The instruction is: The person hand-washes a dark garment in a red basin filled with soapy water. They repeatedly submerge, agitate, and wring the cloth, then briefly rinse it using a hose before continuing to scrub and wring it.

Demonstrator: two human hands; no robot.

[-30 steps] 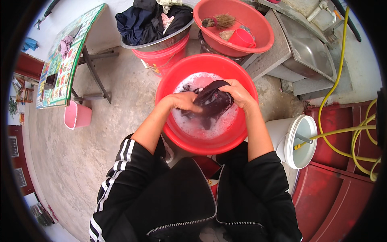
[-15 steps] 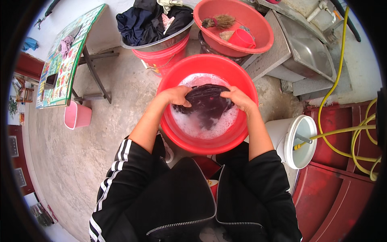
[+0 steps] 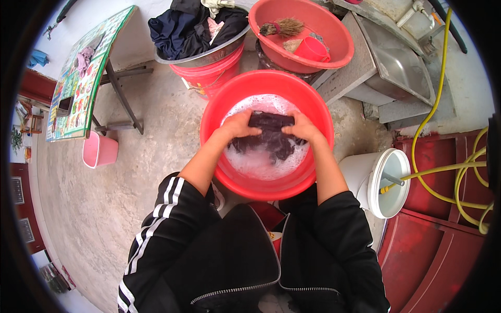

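Note:
A red plastic basin (image 3: pixel 219 104) full of soapy water stands on the concrete floor in front of me. Inside it lies a dark wet garment (image 3: pixel 270 136). My left hand (image 3: pixel 239 125) grips the garment's left side and my right hand (image 3: pixel 302 128) grips its right side, both just above the suds. The cloth is bunched between the two hands at the far half of the basin.
Behind the basin stands a red bucket (image 3: pixel 209 78) topped by a metal bowl of dark clothes (image 3: pixel 188 26), and another red basin (image 3: pixel 334 31) holding a brush and a cup. A white bucket (image 3: pixel 376 180) with a yellow hose (image 3: pixel 438 104) is right; a pink bin (image 3: pixel 99 150) and folding table (image 3: pixel 83 73) left.
Both hands have pushed the garment away from me toward the basin's far side, and the cloth is now bunched tighter between them.

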